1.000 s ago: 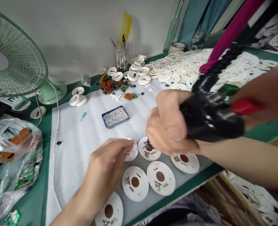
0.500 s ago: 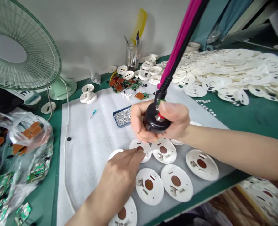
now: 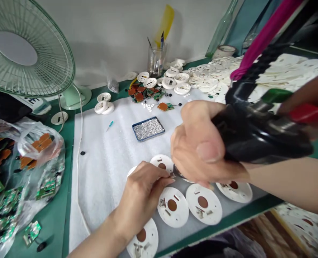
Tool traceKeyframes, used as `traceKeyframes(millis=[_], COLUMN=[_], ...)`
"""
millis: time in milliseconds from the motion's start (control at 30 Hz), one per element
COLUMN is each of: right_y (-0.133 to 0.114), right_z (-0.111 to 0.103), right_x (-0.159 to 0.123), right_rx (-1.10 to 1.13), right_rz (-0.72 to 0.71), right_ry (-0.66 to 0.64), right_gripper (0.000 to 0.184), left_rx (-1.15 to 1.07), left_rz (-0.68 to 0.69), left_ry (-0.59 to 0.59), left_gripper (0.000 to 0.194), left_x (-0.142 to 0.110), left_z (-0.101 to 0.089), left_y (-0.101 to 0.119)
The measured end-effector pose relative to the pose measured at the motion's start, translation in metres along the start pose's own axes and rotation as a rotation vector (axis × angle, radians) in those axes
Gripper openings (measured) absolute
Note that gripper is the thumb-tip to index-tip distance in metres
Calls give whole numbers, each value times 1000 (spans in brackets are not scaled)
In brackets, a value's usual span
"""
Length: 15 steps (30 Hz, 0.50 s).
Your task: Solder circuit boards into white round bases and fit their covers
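My right hand [image 3: 202,143] is wrapped round a black power screwdriver [image 3: 266,136] with a red and a green button, tilted with its thick end to the right. A magenta cord runs up from it. Its front end, partly hidden, points down at the fingertips of my left hand [image 3: 139,197]. Those fingers are pinched together over the edge of a white round plate [image 3: 161,161]; what they hold is too small to make out. Nearby lie another white plate [image 3: 172,208] and a further white plate [image 3: 203,204], each with a brown round centre and metal clips.
A blue tray [image 3: 148,129] of small metal parts sits on the white foam sheet [image 3: 107,190]. Behind are circuit boards [image 3: 139,95] and white round housings [image 3: 172,82]. A green fan [image 3: 27,50] and a bag of boards [image 3: 40,161] stand left; a heap of white discs [image 3: 212,77] lies right.
My right hand has tipped the screwdriver over to the right and brought its front end down to my left fingers. My left fingers, earlier laid on a plate, are now pinched.
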State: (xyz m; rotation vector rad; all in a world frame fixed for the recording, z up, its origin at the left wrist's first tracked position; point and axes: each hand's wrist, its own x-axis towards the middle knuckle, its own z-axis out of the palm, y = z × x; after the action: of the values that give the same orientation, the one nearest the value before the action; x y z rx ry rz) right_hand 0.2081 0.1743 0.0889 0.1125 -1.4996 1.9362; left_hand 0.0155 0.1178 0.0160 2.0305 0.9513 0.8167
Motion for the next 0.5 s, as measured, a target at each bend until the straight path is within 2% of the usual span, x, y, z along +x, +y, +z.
traceKeyframes(millis=[100,233,367,500], right_y=[18,38,42,38], right_z=[-4,-6,-3,1], right_x=[-2,-1,1,0], right_rx=[50,98,93,93], right_rz=[-18,-49,-35,0], right_ry=[-66,-9,-43,-18], right_gripper=[42,51,43,43], left_rx=[45,203,166,113], left_rz=[-2,18,76,50], left_ry=[-83,-129,-137,-82], left_gripper=[11,31,34,35], left_x=[1,2,3,3], left_z=[-6,-12,-8,-2], left_y=[-5,-14,-17,-15])
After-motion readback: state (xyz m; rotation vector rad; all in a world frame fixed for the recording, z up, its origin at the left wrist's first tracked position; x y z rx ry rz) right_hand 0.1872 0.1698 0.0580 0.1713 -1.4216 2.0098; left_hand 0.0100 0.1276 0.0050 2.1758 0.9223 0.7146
